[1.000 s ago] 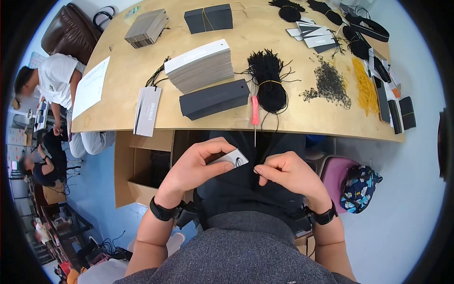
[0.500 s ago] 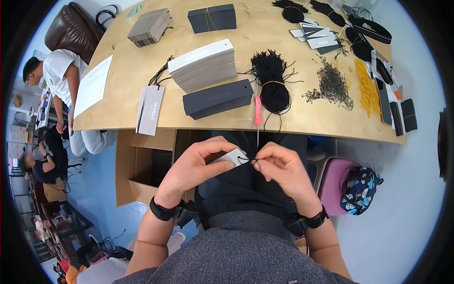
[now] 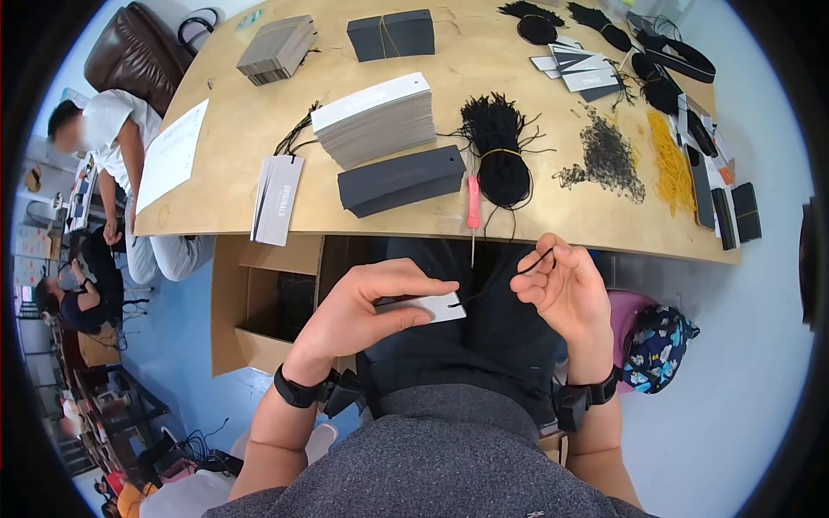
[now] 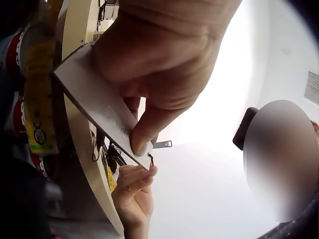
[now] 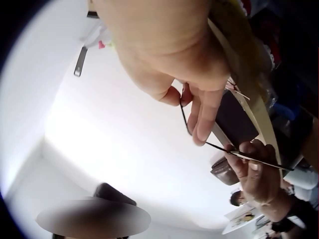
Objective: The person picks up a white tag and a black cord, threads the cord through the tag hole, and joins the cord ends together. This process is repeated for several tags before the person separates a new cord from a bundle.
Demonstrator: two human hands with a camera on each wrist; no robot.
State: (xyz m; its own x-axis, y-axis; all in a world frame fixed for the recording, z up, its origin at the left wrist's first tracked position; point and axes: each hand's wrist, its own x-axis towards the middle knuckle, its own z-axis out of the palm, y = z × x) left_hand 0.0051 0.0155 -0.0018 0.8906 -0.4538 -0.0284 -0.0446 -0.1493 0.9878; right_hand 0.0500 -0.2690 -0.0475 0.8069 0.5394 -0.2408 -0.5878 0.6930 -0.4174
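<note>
My left hand pinches a white hang tag between thumb and fingers, over my lap in front of the table edge. A thin black cord passes through the hole at the tag's right end. My right hand is raised to the right, pinching the cord's other end between thumb and index finger. In the right wrist view the cord runs from those fingertips past the other fingers to the tag, seen edge-on. The left wrist view shows the tag's broad face under my left thumb.
On the table stand stacks of white tags and dark tags. Nearby lie a black cord bundle, a pink-handled pointed tool, corded tags, small dark wire pieces and yellow bands. A cardboard box sits below.
My right hand first came to the tag's hole, took the cord there, then moved right and up, drawing it out longer. My left hand stayed near its place, the tag turning slightly.
</note>
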